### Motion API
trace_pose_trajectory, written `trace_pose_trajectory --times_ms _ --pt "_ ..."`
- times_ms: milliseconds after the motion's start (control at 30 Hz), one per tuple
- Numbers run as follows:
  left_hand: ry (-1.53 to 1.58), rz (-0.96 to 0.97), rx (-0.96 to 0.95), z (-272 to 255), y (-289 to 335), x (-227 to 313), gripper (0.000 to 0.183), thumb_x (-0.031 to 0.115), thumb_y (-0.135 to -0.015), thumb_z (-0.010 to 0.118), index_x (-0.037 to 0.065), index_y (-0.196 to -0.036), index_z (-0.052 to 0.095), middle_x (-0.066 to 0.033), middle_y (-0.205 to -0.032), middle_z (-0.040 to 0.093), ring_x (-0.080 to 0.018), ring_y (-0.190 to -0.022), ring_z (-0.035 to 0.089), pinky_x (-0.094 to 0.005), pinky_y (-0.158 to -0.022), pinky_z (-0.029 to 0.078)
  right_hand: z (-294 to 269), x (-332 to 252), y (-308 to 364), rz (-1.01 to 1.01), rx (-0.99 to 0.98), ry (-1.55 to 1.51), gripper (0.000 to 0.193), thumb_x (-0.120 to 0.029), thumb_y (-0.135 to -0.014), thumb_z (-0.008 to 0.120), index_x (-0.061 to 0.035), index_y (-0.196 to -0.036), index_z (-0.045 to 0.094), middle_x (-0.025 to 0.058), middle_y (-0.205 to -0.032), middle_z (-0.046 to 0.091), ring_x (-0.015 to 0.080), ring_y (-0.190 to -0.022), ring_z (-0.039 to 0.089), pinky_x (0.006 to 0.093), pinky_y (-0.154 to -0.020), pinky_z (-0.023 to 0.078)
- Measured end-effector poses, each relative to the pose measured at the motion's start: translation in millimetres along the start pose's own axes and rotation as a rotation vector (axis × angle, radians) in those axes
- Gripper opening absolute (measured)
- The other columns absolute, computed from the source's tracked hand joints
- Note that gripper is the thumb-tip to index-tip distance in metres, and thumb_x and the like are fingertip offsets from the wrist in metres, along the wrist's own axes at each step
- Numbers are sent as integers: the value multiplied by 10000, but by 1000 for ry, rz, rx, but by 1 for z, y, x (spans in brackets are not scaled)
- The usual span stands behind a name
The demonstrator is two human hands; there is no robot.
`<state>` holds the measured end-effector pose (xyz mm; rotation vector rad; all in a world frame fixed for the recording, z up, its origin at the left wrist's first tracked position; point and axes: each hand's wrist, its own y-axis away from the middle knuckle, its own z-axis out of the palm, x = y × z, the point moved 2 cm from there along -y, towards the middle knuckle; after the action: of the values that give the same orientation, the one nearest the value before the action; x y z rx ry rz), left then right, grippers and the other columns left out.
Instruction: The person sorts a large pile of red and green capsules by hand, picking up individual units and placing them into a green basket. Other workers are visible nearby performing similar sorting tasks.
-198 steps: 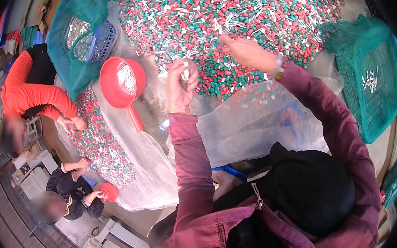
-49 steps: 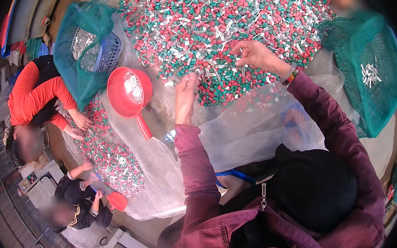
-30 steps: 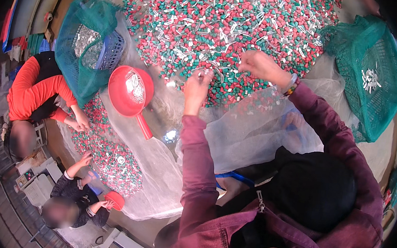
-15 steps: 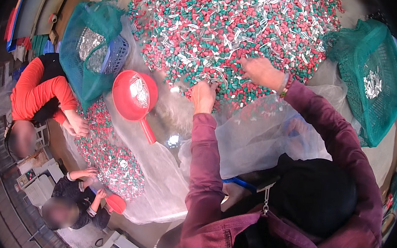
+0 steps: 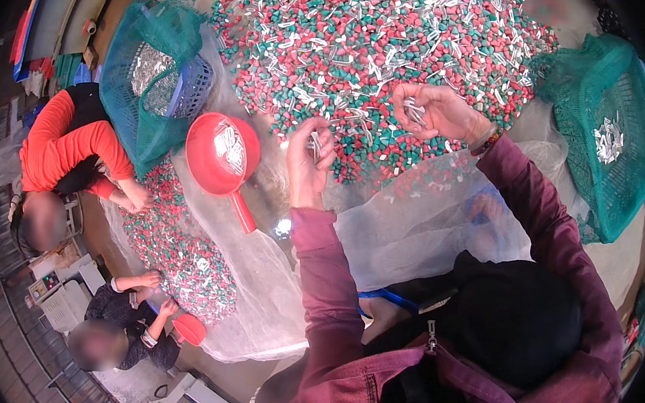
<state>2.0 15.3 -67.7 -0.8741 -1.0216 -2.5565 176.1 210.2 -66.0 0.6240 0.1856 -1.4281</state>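
A wide pile of small red and green wedge-shaped pieces [image 5: 314, 28], mixed with slim silvery strips, covers the table in front of me. My left hand [image 5: 309, 173], palm turned up at the pile's near edge, has its fingers curled around several silvery strips [image 5: 314, 145]. Over the pile to the right, my right hand [image 5: 447, 114] is cupped with its palm showing and also holds several silvery strips [image 5: 414, 111]. Left of my left hand lies a red long-handled scoop [image 5: 199, 164] with more silvery strips inside.
Baskets lined with green netting stand left [image 5: 120, 99] and right [image 5: 630, 198], both with silvery strips inside. Translucent sheeting [image 5: 414, 209] lies along the near side. At left, two people work at a smaller pile [image 5: 190, 267], near a small red scoop [image 5: 188, 329].
Both hands have lifted from the pile and turned to show their palms, with silvery strips now visible in them. My left hand moved left and my right slightly right.
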Motion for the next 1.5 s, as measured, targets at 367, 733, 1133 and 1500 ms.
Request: trace_pose_trajectory --times_ms 367,733,1133,1500 --pt "-1200 439 211 20 -15 -21 138 193 -811 674 68 -827 617 -32 -639 568 -182 -556 538 -273 -518 427 -29 15 -44 -151 507 2083 132 -147 -801 608 -27 -820 656 172 -838 670 325 -802 666 439 -679 522" --pt "-652 180 1 17 -26 -1 220 244 -879 626 66 -1009 621 -9 -745 564 -94 -566 491 -225 -455 370 -40 5 -18 -335 483 1105 143 -87 -819 516 6 -740 590 53 -672 597 213 -578 576 341 -546 472" --pt "-1583 313 118 10 -21 -8 177 214 -824 645 91 -952 645 -109 -722 635 -274 -606 595 -356 -529 472 -20 -13 -10 1 339 904 263 -307 -872 592 -48 -875 638 5 -664 545 118 -609 532 274 -516 421" --pt "313 212 -257 6 39 1 331 141 -813 515 9 -1116 520 -118 -856 461 -133 -580 410 -179 -359 260 -20 49 -41 -17 345 1986 99 -88 -734 627 -16 -802 626 155 -822 652 326 -846 655 434 -690 515"
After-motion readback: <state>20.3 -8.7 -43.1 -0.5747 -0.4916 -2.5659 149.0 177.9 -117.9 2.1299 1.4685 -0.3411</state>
